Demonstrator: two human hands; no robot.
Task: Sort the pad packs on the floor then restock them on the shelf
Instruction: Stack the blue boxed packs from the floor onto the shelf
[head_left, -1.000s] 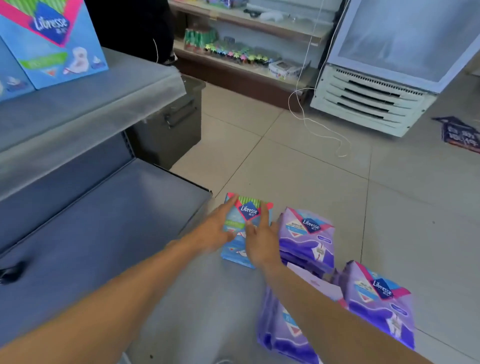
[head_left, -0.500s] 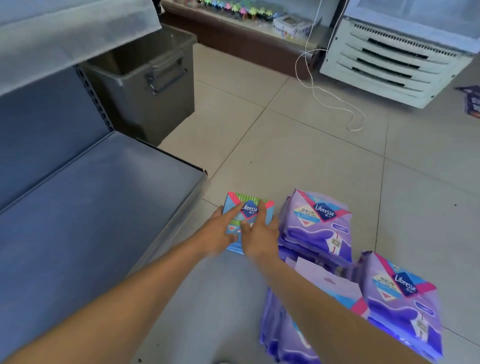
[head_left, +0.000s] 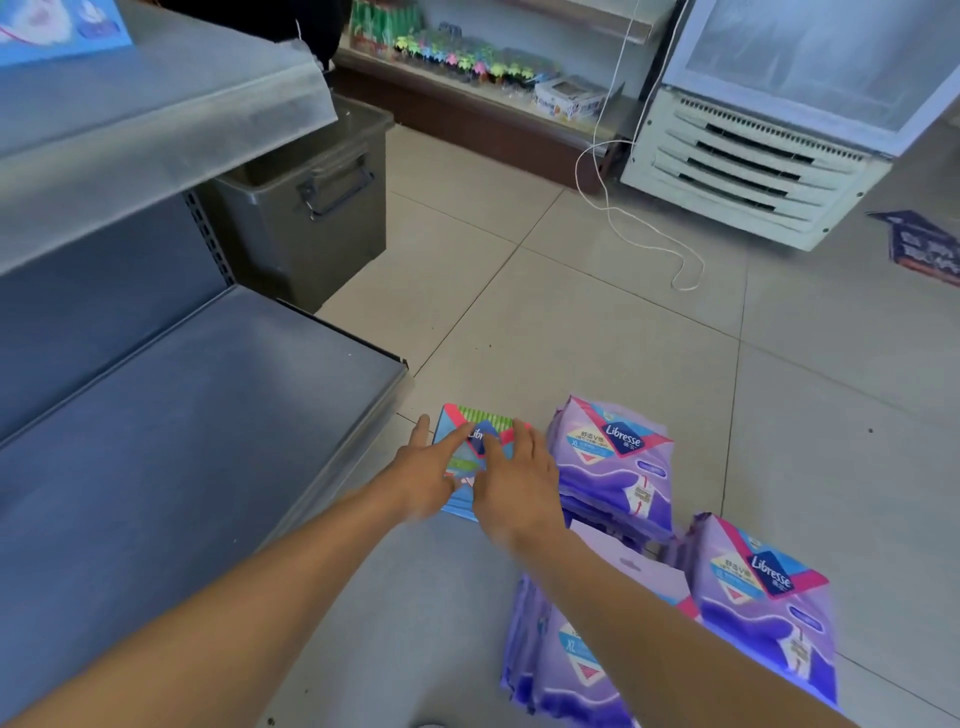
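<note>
With both hands flat on top rather than wrapped around it, could let the flat blue-and-green plastic pad pack (head_left: 470, 457) skid across the smooth tiled floor (head_left: 597, 332) when lifted. Left hand (head_left: 423, 475) spread, fingers straight across pack's near-left corner; right hand (head_left: 514, 486) spread too, pressing its right half, just left of stacked purple plastic pad packs (head_left: 615, 462). Might nudge that purple stack over. Hard to tell whether one blue pack or several beneath; lower purple packs (head_left: 566, 660) partly hidden under right forearm. Grey metal shelf (head_left: 182, 441) waiting left of left hand.
</note>
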